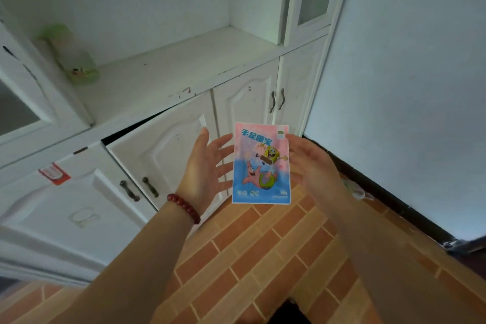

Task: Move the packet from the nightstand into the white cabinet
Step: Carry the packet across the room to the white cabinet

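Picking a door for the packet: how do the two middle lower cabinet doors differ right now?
The left-middle door stands ajar, a dark gap along its top edge; the right-middle door sits flush and shut. The ajar door's handle lies near its left edge, the shut door's handle near its right edge. Both are white, with arched raised panels and dark bar handles. The packet is between the two hands.

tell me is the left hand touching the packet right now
Cannot tell. In the head view the left hand is open with its fingertips reaching the packet's left edge, but the overlap hides whether they press it.
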Action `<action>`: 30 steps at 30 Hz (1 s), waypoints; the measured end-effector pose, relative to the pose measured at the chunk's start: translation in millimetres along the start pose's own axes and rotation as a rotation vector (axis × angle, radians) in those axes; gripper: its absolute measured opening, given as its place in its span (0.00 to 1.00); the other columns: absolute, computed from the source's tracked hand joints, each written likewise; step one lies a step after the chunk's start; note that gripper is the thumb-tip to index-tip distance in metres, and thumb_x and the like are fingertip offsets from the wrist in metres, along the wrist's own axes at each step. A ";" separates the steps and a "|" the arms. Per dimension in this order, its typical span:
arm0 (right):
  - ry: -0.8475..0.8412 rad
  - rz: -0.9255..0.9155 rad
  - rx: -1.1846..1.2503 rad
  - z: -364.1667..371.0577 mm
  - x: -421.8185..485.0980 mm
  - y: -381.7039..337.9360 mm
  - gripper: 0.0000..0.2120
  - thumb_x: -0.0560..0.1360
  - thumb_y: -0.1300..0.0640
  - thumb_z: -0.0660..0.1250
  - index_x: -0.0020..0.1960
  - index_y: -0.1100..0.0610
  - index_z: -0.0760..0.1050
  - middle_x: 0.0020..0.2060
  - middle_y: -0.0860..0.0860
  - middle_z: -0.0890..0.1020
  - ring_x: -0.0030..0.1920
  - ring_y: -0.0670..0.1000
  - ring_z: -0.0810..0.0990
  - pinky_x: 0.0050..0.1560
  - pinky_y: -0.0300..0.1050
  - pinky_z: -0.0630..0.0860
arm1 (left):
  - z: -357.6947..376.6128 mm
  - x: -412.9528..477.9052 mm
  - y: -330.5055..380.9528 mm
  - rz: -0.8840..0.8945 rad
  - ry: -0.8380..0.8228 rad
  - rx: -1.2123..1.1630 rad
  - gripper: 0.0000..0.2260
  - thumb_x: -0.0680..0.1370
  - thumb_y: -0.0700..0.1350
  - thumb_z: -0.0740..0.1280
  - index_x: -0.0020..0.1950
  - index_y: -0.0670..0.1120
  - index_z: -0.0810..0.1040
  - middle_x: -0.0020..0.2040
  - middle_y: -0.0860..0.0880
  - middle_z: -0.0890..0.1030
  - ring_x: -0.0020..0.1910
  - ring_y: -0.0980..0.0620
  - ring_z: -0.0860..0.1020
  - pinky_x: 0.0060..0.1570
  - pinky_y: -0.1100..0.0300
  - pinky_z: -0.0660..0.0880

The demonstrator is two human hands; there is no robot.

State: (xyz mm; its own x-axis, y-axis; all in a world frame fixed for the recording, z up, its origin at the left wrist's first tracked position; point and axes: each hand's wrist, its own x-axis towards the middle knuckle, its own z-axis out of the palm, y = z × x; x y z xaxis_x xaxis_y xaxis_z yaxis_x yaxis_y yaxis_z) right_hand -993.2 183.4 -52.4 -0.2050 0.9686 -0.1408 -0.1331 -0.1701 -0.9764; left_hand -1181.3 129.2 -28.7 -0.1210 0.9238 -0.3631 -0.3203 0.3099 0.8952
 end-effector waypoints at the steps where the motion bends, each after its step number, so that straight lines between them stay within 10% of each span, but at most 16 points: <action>1: 0.004 -0.001 -0.008 -0.7 11.0 -1.4 0.14 0.75 0.66 0.64 0.46 0.48 0.80 0.45 0.47 0.85 0.45 0.49 0.85 0.42 0.47 0.82 | 1.5 10.1 3.7 0.000 0.001 0.005 0.29 0.75 0.66 0.47 0.67 0.51 0.70 0.65 0.49 0.74 0.61 0.45 0.74 0.62 0.38 0.68; 20: -0.019 0.041 -0.086 -49.1 293.3 -74.9 0.15 0.77 0.66 0.59 0.60 0.56 0.76 0.60 0.57 0.79 0.60 0.59 0.79 0.61 0.61 0.75 | 73.4 279.1 100.0 0.063 0.065 -0.023 0.27 0.75 0.67 0.48 0.63 0.54 0.72 0.64 0.49 0.76 0.59 0.47 0.75 0.50 0.45 0.74; 30: -0.129 0.040 -0.050 -36.8 402.1 -77.8 0.14 0.77 0.68 0.60 0.58 0.57 0.77 0.52 0.53 0.81 0.47 0.47 0.84 0.36 0.38 0.80 | 63.1 360.6 134.1 0.060 0.158 -0.073 0.27 0.75 0.66 0.49 0.64 0.53 0.73 0.60 0.52 0.78 0.57 0.51 0.77 0.46 0.49 0.74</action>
State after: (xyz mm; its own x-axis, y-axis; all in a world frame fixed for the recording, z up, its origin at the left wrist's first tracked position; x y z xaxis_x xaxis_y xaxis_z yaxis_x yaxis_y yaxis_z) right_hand -1029.6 592.7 -39.0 -0.3326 0.9293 -0.1604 -0.0748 -0.1955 -0.9778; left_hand -1208.5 518.1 -23.3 -0.2864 0.8914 -0.3514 -0.3744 0.2334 0.8974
